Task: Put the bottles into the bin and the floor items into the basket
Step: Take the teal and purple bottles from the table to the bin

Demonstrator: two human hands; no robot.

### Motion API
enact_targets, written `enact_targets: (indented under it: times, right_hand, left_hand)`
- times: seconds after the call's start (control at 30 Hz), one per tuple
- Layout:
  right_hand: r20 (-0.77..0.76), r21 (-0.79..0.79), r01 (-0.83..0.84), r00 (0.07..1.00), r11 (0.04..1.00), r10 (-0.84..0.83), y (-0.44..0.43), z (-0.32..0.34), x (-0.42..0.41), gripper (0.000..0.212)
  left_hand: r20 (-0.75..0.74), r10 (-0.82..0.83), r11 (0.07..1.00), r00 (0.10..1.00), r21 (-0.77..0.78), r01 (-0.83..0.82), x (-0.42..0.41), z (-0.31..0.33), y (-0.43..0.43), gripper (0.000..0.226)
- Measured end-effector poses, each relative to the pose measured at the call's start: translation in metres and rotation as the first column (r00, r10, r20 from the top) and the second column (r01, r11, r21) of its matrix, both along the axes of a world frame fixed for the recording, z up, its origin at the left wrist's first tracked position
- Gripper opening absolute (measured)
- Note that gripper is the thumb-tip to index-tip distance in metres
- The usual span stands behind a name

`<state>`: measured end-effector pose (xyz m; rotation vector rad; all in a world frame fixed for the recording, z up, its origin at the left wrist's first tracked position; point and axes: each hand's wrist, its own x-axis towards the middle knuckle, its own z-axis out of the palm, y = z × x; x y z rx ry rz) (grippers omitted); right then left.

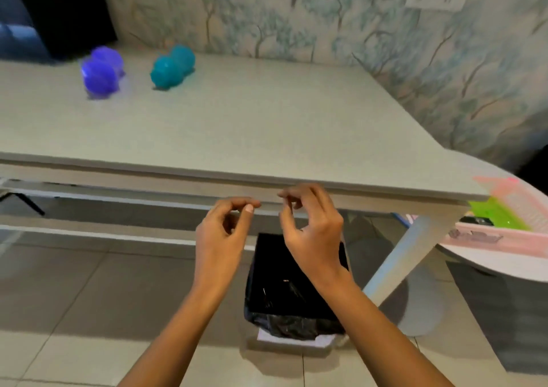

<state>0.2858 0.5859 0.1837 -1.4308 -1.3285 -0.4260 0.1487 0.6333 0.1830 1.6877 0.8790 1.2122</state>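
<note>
Bottles wait on the far left of the table [267,125]: a purple bottle [102,72] and a teal bottle [172,66], both lying on their sides near the wall, close to each other but apart. Both hands hover in front of the table's near edge, above the bin [296,312], and neither holds anything; the left hand [221,232] and the right hand [311,226] are loosely curled, fingers half bent, thumbs near the forefingers. The bin stands on the floor just under the table edge, lined with a black bag [293,324], its mouth facing up and partly covered by the right wrist. By my reading, the step in hand is to fetch a bottle, and the reach is long and to the left, so leaning in over the table will serve better than stretching. Because the bottles lie on rounded, ribbed bodies, they will probably roll if nudged; closing the fingers around the middle of one from above should hold it steady. One bottle per hand would save a trip. Dropping them straight down into the bin's opening, clear of the table lip, avoids a bounce. The tabletop is pale, smooth and otherwise bare. Behind it runs wallpaper with a tree pattern, and the floor is of large grey tiles. A pink basket [504,217] sits at the right on a round white surface, with something green inside.
</note>
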Motion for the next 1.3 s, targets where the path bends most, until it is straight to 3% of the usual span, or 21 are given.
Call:
enact_targets:
  times: [0.27, 0.6, 0.73, 0.83, 0.87, 0.93, 0.97, 1.03, 1.2, 1.3]
  right_hand:
    - [0.069, 0.106, -0.134, 0.989, 0.985, 0.127, 0.086, 0.058, -0.039, 0.013]
    - [0.184, 0.114, -0.205, 0.966, 0.972, 0.182, 0.264, 0.092, -0.078, 0.013]
    - [0.132, 0.012, -0.186, 0.974, 0.982, 0.183, 0.362, 0.095, -0.088, 0.019]
    - [0.055, -0.15, -0.111, 0.991, 0.982, 0.12, 0.433, 0.089, -0.091, 0.031]
    - [0.049, -0.222, -0.065, 0.996, 0.973, 0.078, 0.456, 0.085, -0.091, 0.037]
    - [0.057, -0.35, 0.023, 0.998, 0.937, -0.003, 0.493, 0.08, -0.089, 0.053]
    - [0.045, -0.41, 0.051, 0.998, 0.911, -0.036, 0.509, 0.078, -0.088, 0.061]
    - [-0.015, -0.53, 0.072, 0.996, 0.845, -0.094, 0.536, 0.077, -0.086, 0.072]
    - [-0.194, -0.676, -0.032, 0.972, 0.736, -0.136, 0.586, 0.07, -0.079, 0.092]
    - [-0.173, -0.699, -0.025, 0.976, 0.715, -0.135, 0.601, 0.058, -0.075, 0.092]
  left_hand:
    - [0.039, 0.163, 0.971, 0.986, 0.17, -0.168, -0.052, 0.045, 0.075, 0.016]
    - [0.017, 0.362, 0.883, 0.932, 0.312, -0.349, -0.113, 0.082, 0.257, 0.013]
    - [-0.107, 0.341, 0.909, 0.934, 0.292, -0.299, -0.124, 0.07, 0.333, 0.012]
    - [-0.311, 0.182, 0.979, 0.933, 0.142, -0.144, -0.121, 0.042, 0.373, 0.021]
    - [-0.459, 0.127, 0.989, 0.879, 0.13, -0.075, -0.118, 0.03, 0.384, 0.036]
    - [-0.777, 0.131, 0.976, 0.615, 0.212, 0.059, -0.108, 0.016, 0.397, 0.067]
    - [-0.848, 0.16, 0.965, 0.506, 0.242, 0.101, -0.103, 0.013, 0.401, 0.076]
    - [-0.905, 0.179, 0.959, 0.386, 0.247, 0.135, -0.097, 0.009, 0.407, 0.086]
    - [-0.924, 0.19, 0.954, 0.332, 0.253, 0.159, -0.096, 0.003, 0.411, 0.094]
    - [-0.92, 0.199, 0.95, 0.337, 0.265, 0.163, -0.096, 0.002, 0.41, 0.094]
